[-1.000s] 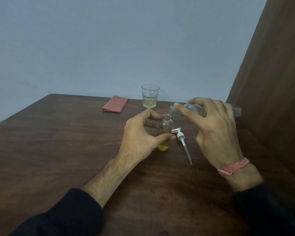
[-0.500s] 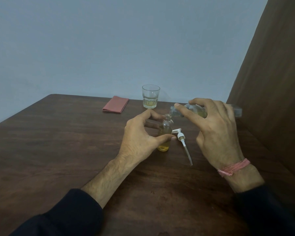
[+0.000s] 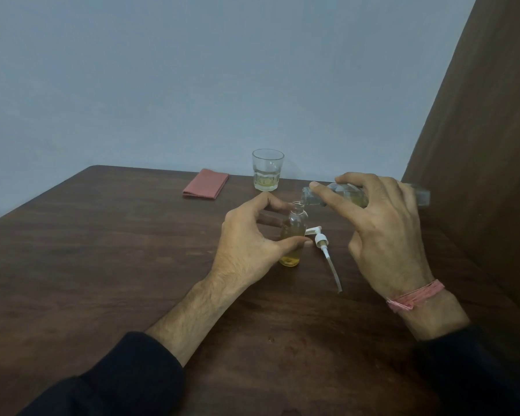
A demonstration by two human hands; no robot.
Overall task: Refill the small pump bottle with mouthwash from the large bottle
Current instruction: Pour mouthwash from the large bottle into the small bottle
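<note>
My right hand (image 3: 382, 232) has its grip wrapped round the large bottle (image 3: 421, 197), tipped near level, mouth at the small bottle's neck. My left hand (image 3: 249, 244) pinches the small bottle (image 3: 293, 235), upright on the surface (image 3: 102, 265). Fill: roughly lower half amber. Pump (image 3: 321, 240) lies off, just beside it. Left to do, I judge: finish pouring, refit pump.

You face a dark wooden table (image 3: 102, 265), pale blue wall (image 3: 192, 70) at twelve o'clock, brown wooden panel (image 3: 487, 145) at two o'clock, dim even light.
</note>
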